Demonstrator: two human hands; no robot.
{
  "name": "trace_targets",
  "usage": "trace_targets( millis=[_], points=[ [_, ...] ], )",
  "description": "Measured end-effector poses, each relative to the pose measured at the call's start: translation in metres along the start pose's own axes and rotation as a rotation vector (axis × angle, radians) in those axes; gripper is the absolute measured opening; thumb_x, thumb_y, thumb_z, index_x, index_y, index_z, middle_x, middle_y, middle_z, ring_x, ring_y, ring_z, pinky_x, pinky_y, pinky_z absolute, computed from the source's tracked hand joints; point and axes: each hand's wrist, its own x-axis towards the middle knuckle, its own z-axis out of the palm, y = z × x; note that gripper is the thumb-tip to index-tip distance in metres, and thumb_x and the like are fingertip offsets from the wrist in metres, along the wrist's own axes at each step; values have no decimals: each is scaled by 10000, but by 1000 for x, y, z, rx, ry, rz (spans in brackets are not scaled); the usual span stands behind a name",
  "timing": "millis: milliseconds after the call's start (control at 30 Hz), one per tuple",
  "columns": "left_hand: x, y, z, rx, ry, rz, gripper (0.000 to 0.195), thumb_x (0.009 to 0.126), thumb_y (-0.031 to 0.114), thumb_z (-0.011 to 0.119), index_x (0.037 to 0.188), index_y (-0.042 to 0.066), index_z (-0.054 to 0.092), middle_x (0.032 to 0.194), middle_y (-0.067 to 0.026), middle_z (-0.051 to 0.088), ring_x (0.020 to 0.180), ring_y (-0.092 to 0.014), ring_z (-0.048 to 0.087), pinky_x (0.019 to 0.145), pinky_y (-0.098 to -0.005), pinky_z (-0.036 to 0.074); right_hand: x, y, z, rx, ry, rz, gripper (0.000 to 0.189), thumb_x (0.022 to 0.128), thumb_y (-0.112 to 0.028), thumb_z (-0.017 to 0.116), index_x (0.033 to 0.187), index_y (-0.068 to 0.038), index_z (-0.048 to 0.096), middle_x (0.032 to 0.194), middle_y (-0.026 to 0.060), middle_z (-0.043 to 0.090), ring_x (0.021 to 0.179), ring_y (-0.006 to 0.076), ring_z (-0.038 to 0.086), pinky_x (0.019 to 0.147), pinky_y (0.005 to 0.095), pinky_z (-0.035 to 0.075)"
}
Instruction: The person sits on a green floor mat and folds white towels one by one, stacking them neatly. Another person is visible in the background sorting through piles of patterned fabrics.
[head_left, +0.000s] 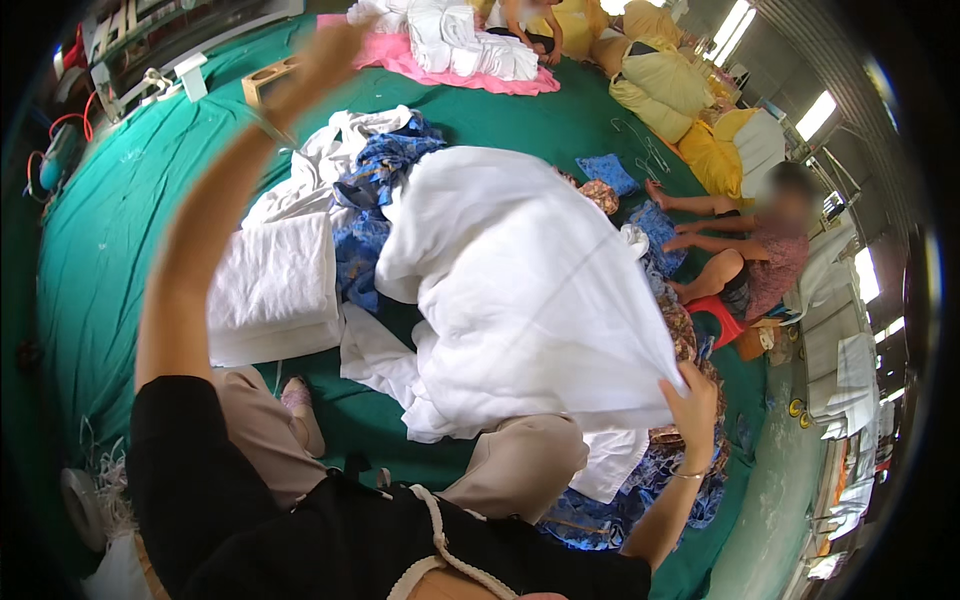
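Observation:
A large white cloth billows in front of me, its near edge reaching my knee. My right hand pinches one corner of it, at the lower right. Stretched far out to the upper left, my left hand is blurred by motion, and whether its fingers hold anything cannot be made out. Left of the cloth lies a neatly folded stack of white fabric. Crumpled blue patterned fabric sits between that stack and the cloth, with loose white fabric beyond.
Green sheeting covers the floor. At right a seated person handles blue patterned fabric. Farther off, another person sits by folded white cloths on pink fabric. Full yellow sacks stand behind. A wooden box lies upper left.

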Motion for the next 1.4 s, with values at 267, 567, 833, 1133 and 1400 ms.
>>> trace_targets(
  millis=[267,567,833,1133,1400],
  points=[
    [-38,-22,-35,-480,99,326,118,843,106,594,951,80,634,1124,-66,600,822,-196,643,775,-315,498,-2,-52,-4,257,-105,-183,189,740,-31,666,901,58,623,834,159,662,735,233,652,675,287,481],
    [-118,232,-54,-1310,-921,724,466,774,364,702,1035,-6,595,885,-132,628,803,-189,567,683,-360,433,19,-171,-23,274,-340,-503,197,711,-108,700,885,-37,643,764,128,636,658,304,612,601,321,471],
    [-42,76,23,-264,-335,483,220,788,305,565,736,100,625,667,-95,607,664,-287,593,604,-397,451,17,-57,1,447,-385,-62,255,669,-57,704,876,13,572,699,46,552,648,89,483,583,259,400],
    [-70,-174,-57,338,477,-85,223,842,206,480,1016,152,608,939,-99,615,785,-325,617,697,-436,501,-84,57,-40,-26,208,213,119,720,-6,616,833,12,586,672,171,524,575,249,465,569,350,400],
    [-206,-183,82,-909,-8,-1179,358,916,329,427,880,50,648,817,-95,664,714,-233,652,597,-356,531,-201,-20,-104,-108,587,-265,124,741,-54,597,656,-64,508,553,41,431,512,167,407,598,352,340]
  ],
)
